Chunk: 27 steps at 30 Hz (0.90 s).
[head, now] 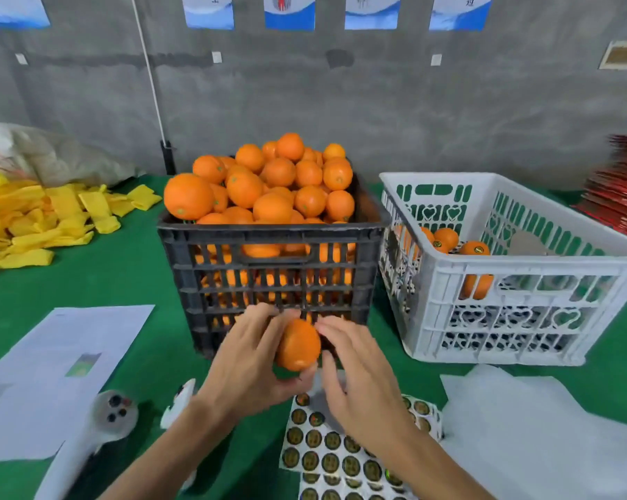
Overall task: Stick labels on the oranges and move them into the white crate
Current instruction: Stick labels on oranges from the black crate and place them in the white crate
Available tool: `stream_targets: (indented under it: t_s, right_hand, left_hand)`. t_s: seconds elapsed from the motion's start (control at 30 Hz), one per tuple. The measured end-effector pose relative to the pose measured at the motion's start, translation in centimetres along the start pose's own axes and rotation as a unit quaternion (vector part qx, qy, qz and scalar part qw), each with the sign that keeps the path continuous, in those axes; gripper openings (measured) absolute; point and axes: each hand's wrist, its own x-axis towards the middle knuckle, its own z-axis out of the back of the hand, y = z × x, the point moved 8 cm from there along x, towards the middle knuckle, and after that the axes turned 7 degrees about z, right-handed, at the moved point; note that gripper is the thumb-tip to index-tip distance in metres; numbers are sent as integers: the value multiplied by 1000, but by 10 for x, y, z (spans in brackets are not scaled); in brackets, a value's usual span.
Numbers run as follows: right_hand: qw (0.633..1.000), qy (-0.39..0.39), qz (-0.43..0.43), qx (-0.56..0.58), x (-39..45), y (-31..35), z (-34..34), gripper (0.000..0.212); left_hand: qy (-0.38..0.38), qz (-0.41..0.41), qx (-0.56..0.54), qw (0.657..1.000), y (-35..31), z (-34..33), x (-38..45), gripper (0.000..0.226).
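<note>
My left hand grips an orange, fingers curled over its top and thumb under it. My right hand sits just to the right of the fruit, fingers loosely extended with the fingertips touching its upper right side; I cannot tell whether a label is pinched there. The orange hangs above the table, directly in front of the black crate, which stands just beyond my hands, heaped with oranges. Beyond and to the right of my right hand stands the white crate, with a few labelled oranges inside. Beneath my right wrist lie sheets of round labels. Left of my left forearm lie a sheet of paper and a white tool; farther left is a pile of yellow sleeves.
</note>
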Motion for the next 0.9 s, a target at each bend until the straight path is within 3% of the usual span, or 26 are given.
stream_targets:
  t_s: [0.13,0.27,0.37,0.5,0.7,0.83,0.9]
  right_hand:
    - [977,201,-53,43,-41,-37,-44,42]
    - [954,299,12,24,-58,-37,-65,77]
    - [954,299,10,14,-58,-39,-64,80]
    - [960,278,11,15,-56,-37,-65,64]
    - [968,223,-74,89,-52,-44,-66,31]
    - [970,201,-97,95,-49,-44,-66,23]
    - [967,141,-160,140,-48,-54,-62,21]
  left_hand:
    - [142,98,-6,985,24,-52,-47,72]
    - [175,191,-42,965,34,-74,-68,72]
    - [175,210,-68,959,29,-80,-75,75]
    - [172,214,-87,958,29,-78,-77,78]
    - [178,199,-70,961,25,-75,-77,76]
    - [187,204,-60,959,25,-75,-78,76]
    - [190,203,-65,958,26,-75,-78,75]
